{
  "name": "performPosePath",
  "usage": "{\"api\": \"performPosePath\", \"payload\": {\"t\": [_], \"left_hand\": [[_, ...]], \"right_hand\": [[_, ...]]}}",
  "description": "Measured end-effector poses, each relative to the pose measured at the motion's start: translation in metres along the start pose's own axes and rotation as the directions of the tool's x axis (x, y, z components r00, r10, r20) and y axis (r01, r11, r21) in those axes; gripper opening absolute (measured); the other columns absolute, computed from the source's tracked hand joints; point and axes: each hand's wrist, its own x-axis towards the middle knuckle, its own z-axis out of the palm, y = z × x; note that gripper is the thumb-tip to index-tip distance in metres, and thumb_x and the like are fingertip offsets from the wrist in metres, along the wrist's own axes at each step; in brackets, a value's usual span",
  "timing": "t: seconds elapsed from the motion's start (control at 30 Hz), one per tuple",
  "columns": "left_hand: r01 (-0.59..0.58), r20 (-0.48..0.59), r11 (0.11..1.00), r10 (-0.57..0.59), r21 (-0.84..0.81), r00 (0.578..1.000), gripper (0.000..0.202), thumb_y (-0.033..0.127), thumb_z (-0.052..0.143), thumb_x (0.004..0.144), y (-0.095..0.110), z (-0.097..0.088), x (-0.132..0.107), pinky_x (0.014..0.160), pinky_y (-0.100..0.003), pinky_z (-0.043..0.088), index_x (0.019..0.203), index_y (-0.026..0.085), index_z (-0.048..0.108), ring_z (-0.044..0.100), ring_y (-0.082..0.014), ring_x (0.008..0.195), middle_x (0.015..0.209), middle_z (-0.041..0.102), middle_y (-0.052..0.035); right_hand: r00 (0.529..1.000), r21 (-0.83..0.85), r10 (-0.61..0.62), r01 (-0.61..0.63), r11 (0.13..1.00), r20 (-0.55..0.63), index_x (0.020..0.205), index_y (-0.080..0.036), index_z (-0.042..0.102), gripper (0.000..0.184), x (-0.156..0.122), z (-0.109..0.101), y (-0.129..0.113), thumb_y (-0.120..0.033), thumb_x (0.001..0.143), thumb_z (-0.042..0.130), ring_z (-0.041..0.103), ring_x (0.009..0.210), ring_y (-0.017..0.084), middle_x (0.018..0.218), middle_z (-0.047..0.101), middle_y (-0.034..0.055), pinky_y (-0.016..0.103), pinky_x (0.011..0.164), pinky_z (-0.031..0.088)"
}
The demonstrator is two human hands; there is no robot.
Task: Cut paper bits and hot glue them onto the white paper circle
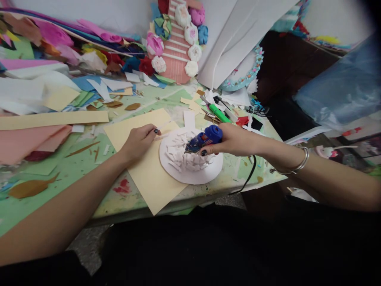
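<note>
My right hand [235, 140] is wrapped round a blue hot glue gun [205, 139], its nozzle pointing down and left into the paper bits. Under it lies a white paper disc [195, 178] with a tab at the top. Many short white paper pieces [175, 155] stand in a rough cluster across the disc's middle. Left of the disc, my left hand [138, 143] has thumb and finger pinched on a thin white paper strip [163, 137], partly blurred. A cream sheet [154, 186] lies beneath the left hand and part of the disc.
Paper scraps and coloured sheets [32, 139] cover the table's left side. A pink guitar-shaped craft with paper flowers [177, 59] stands at the back. A green marker [219, 114] lies among tools behind the glue gun. A black cord [251, 174] hangs over the front edge.
</note>
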Motion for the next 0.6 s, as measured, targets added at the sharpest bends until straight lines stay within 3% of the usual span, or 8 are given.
{"api": "performPosePath", "payload": {"t": [0.13, 0.6], "left_hand": [[-0.005, -0.003, 1.0, 0.005, -0.003, 1.0, 0.029, 0.029, 0.039, 0.085, 0.0, 0.0, 0.0, 0.061, -0.027, 0.033, 0.087, 0.018, 0.065, 0.047, -0.0153, 0.059, 0.063, 0.054, 0.0], [0.005, 0.007, 1.0, -0.005, -0.001, 1.0, 0.031, 0.031, 0.039, 0.085, -0.004, 0.003, 0.001, 0.061, -0.027, 0.034, 0.09, 0.018, 0.066, 0.048, -0.0147, 0.059, 0.067, 0.057, -0.0008]], "right_hand": [[0.994, 0.029, 0.023, -0.026, 0.999, 0.11, 0.098, -0.019, 0.073, 0.041, -0.013, -0.004, 0.012, -0.054, 0.08, 0.061, 0.052, 0.061, 0.014, 0.071, 0.065, 0.0037, 0.027, 0.054, 0.041], [0.983, -0.034, 0.173, -0.172, 0.985, 0.053, 0.099, -0.022, 0.074, 0.047, -0.051, -0.015, 0.06, -0.061, 0.075, 0.062, 0.051, 0.062, 0.015, 0.076, 0.067, 0.0035, 0.027, 0.056, 0.039]]}}
